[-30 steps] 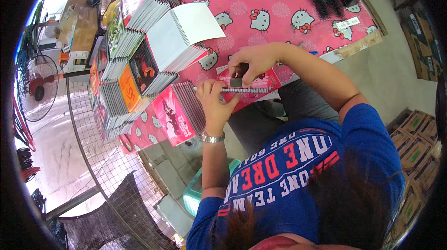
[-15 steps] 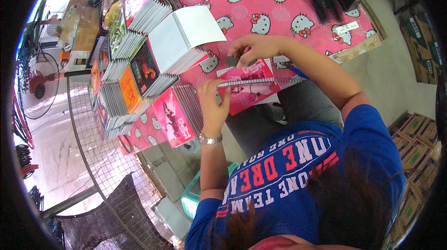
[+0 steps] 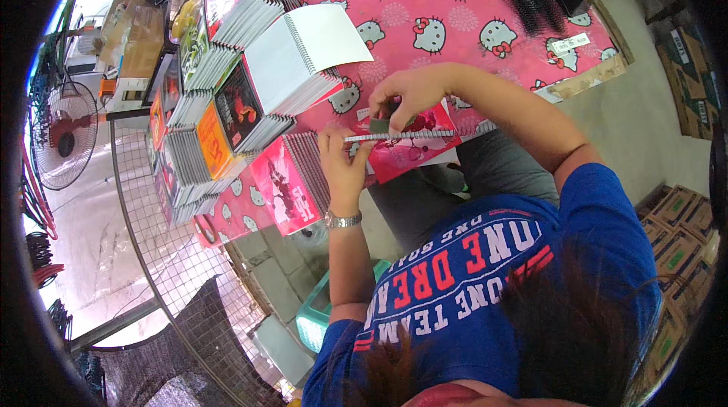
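A pink-covered notebook [image 3: 413, 155] lies at the table's near edge, above my lap, with a wire coil [image 3: 425, 135] along its spine. My left hand [image 3: 345, 164] grips the left end of that spine between thumb and fingers. Above the coil, my right hand [image 3: 409, 96] is closed around a small dark, flat-sided piece [image 3: 379, 126], whose kind I cannot make out. Its lower edge is at the coil, close to my left fingertips. Just left of my left hand stands a stack of pink notebooks [image 3: 284, 183].
Several stacks of coil-bound notebooks [image 3: 208, 138] fill the table's left side, one with an opened white-paged notebook [image 3: 280, 47]. Loose black coils [image 3: 523, 1] lie at the far right. A wire grid [image 3: 144, 210] and a fan [image 3: 67, 134] stand left; cartons [image 3: 675, 233] are right.
My right hand has brought the dark piece nearer to me, down to the coil. The loose coil length beyond the notebook's right edge no longer plainly shows. My left hand keeps its grip.
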{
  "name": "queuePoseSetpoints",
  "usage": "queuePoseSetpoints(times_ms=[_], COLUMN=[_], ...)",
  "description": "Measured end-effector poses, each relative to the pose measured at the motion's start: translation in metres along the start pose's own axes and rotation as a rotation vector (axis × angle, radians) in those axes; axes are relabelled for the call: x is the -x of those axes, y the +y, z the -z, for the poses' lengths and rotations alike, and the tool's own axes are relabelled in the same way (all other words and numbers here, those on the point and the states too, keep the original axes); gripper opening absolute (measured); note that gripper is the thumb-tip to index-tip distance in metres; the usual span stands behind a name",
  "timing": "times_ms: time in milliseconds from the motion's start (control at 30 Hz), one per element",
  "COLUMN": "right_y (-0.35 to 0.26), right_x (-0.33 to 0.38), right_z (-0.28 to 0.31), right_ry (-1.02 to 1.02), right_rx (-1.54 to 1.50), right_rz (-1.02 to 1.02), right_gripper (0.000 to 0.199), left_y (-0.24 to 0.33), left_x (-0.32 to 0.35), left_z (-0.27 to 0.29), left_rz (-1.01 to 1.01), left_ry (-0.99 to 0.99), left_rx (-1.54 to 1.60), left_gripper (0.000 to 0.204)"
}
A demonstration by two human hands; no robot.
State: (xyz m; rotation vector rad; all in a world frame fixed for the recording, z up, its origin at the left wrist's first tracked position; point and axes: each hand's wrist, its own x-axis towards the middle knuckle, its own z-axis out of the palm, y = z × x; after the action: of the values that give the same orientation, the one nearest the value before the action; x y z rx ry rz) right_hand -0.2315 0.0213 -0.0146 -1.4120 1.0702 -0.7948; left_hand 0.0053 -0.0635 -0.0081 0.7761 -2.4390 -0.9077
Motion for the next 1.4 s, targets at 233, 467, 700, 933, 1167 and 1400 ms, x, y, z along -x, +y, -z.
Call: queuePoseSetpoints(times_ms=[233,467,700,933,1167,1400], right_y=[-0.019,-0.009,-0.012,-0.017,-0.006,-0.005], right_x=[-0.007,-0.016,-0.022,-0.024,-0.046,-0.049], right_z=[0.005,-0.006,-0.005,0.000,-0.001,-0.002], right_ry=[-0.098,-0.168,-0.164,-0.241,-0.221,-0.164], right_rx=[-0.255,-0.563,-0.667,-0.565,-0.379,-0.321], right_rz=[0.045,0.107,0.222,0.202,0.156,0.129], right_gripper=[0.053,0.044,0.041,0.041,0.042,0.039], left_y=[-0.011,-0.012,-0.019,-0.015,-0.027,-0.044], left_x=[0.003,0.003,-0.002,-0.006,-0.005,-0.001], left_z=[0.005,0.008,0.013,0.014,0.010,0.009], left_rz=[-0.173,-0.154,-0.158,-0.173,-0.052,-0.003], left_ry=[0.031,0.016,-0.049,-0.065,-0.080,-0.097], left_rx=[-0.044,-0.026,-0.014,0.001,0.163,0.224], left_gripper=[0.033,0.034,0.035,0.036,0.041,0.042])
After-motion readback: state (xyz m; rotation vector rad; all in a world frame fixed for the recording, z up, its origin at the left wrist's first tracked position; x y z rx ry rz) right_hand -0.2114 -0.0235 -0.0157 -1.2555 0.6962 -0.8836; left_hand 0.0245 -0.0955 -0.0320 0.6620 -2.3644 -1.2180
